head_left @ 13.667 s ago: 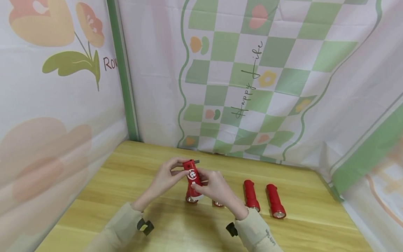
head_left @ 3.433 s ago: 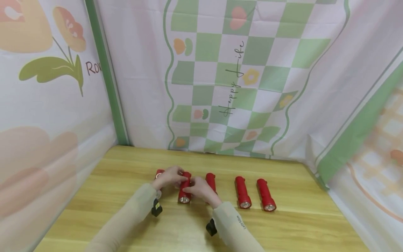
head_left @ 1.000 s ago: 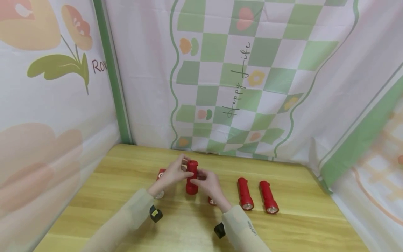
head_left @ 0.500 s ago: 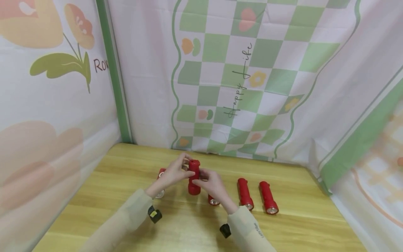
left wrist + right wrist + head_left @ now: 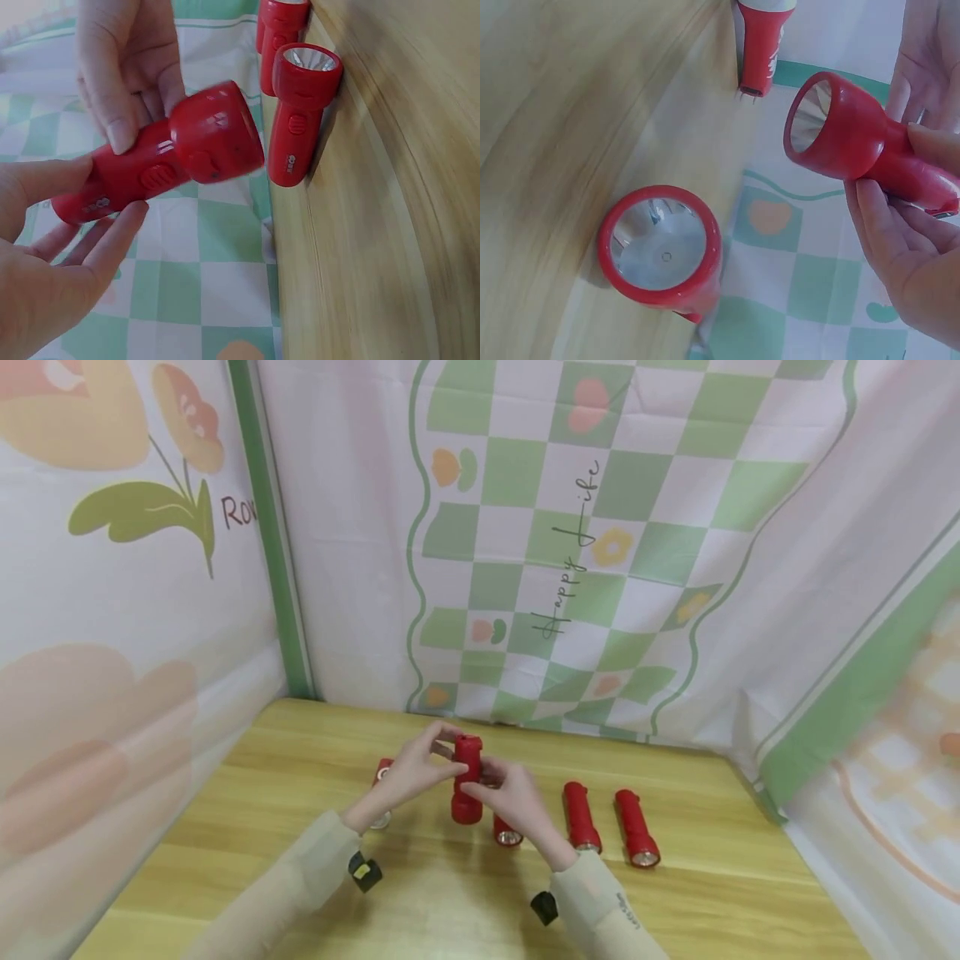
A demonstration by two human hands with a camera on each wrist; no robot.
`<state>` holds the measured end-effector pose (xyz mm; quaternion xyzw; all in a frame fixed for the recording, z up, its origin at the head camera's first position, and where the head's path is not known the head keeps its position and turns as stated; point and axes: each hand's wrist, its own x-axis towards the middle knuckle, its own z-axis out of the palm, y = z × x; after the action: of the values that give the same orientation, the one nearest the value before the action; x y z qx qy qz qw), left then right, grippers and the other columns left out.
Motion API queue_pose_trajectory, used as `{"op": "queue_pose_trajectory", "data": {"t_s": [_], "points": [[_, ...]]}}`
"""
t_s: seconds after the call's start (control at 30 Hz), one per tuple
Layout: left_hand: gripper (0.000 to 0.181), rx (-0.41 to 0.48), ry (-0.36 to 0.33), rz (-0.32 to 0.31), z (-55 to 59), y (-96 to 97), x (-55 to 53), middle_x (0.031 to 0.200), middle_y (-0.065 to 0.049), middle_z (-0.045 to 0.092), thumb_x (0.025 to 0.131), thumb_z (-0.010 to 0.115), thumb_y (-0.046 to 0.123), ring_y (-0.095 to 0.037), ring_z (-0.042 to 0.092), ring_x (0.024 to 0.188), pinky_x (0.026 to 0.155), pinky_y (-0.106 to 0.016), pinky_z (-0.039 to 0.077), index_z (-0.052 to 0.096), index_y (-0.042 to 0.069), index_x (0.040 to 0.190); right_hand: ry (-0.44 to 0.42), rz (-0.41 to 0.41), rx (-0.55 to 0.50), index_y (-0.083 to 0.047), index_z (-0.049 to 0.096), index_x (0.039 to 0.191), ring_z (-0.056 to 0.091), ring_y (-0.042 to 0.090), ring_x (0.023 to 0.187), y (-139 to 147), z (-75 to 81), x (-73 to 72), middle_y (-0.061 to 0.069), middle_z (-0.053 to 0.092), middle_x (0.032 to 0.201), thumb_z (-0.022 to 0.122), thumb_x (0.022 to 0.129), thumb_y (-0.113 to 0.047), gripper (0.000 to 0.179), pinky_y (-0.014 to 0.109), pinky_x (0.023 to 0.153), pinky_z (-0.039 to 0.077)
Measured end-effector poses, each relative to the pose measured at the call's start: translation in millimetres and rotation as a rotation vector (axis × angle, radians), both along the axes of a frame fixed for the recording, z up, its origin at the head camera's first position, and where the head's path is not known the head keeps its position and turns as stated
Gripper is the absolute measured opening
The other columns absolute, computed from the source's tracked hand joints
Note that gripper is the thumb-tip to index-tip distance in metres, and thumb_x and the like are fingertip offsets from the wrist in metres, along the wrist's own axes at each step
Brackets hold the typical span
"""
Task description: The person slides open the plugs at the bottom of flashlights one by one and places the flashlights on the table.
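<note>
Both hands hold one red flashlight over the table, its lamp end pointing down. My left hand grips the tail end from the left, thumb across the front. My right hand pinches the middle of the barrel from the right. The left wrist view shows a ribbed switch on the held flashlight. A small metal prong shows by its tail in the right wrist view. Under the right hand lies another red flashlight, partly hidden. Behind the left wrist is a flashlight with a white emblem.
Two more red flashlights, one nearer and one farther right, lie side by side on the wooden table. A printed cloth curtain rises along the table's back and sides.
Earlier the hands held the emblem flashlight, which now lies at the left. The plain flashlight they touched on the table has since been lifted and tipped lamp-down, drifting slightly right.
</note>
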<state>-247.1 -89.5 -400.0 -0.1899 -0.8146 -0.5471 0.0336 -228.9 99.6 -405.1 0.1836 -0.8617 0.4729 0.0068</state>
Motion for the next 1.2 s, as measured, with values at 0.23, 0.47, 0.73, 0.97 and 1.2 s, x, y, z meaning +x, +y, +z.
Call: {"op": "queue_pose_trajectory", "data": {"t_s": [0.23, 0.47, 0.73, 0.97, 1.2], "points": [[0.043, 0.080, 0.035, -0.006, -2.8, -0.3, -0.3, 0.120, -0.014, 0.068, 0.085, 0.077, 0.009, -0.030, 0.067, 0.112, 0.099, -0.046, 0.055, 0.055, 0.004, 0.122, -0.011, -0.037, 0.008, -0.008, 0.072, 0.112, 0.073, 0.022, 0.091, 0.2, 7.3, 4.2, 0.010, 0.076, 0.105, 0.077, 0.086, -0.017, 0.028, 0.034, 0.082, 0.062], [0.038, 0.145, 0.055, -0.072, -4.6, -0.4, 0.8, 0.125, -0.019, 0.064, 0.086, 0.075, 0.004, -0.035, 0.067, 0.112, 0.090, -0.031, 0.060, 0.054, 0.002, 0.118, 0.039, -0.035, 0.040, -0.010, 0.073, 0.110, 0.074, 0.019, 0.090, 3.7, 10.3, 5.7, 0.008, 0.077, 0.105, 0.079, 0.085, -0.019, 0.028, 0.031, 0.081, 0.062], [0.035, 0.162, 0.036, -0.081, -5.3, -0.9, 3.7, 0.123, -0.019, 0.066, 0.085, 0.076, 0.004, -0.034, 0.070, 0.110, 0.088, -0.029, 0.060, 0.055, 0.003, 0.113, 0.093, -0.045, 0.098, -0.010, 0.073, 0.113, 0.075, 0.019, 0.089, 8.9, 14.0, 8.0, 0.007, 0.077, 0.104, 0.080, 0.083, -0.019, 0.032, 0.030, 0.079, 0.062], [0.033, 0.145, 0.098, -0.065, -7.7, -0.3, 6.6, 0.119, -0.019, 0.069, 0.084, 0.078, 0.007, -0.032, 0.072, 0.104, 0.085, -0.029, 0.061, 0.059, 0.004, 0.111, 0.137, -0.040, 0.135, -0.006, 0.071, 0.117, 0.075, 0.021, 0.089, 12.6, 15.8, 9.4, 0.010, 0.077, 0.106, 0.080, 0.083, -0.017, 0.037, 0.029, 0.076, 0.062], [0.032, 0.138, 0.188, -0.036, -11.9, 0.6, 8.1, 0.118, -0.014, 0.071, 0.084, 0.078, 0.011, -0.028, 0.074, 0.099, 0.085, -0.031, 0.061, 0.064, 0.007, 0.112, 0.179, -0.043, 0.164, -0.002, 0.070, 0.118, 0.075, 0.024, 0.088, 15.7, 16.9, 8.8, 0.014, 0.076, 0.106, 0.080, 0.082, -0.013, 0.039, 0.030, 0.073, 0.063]]}}
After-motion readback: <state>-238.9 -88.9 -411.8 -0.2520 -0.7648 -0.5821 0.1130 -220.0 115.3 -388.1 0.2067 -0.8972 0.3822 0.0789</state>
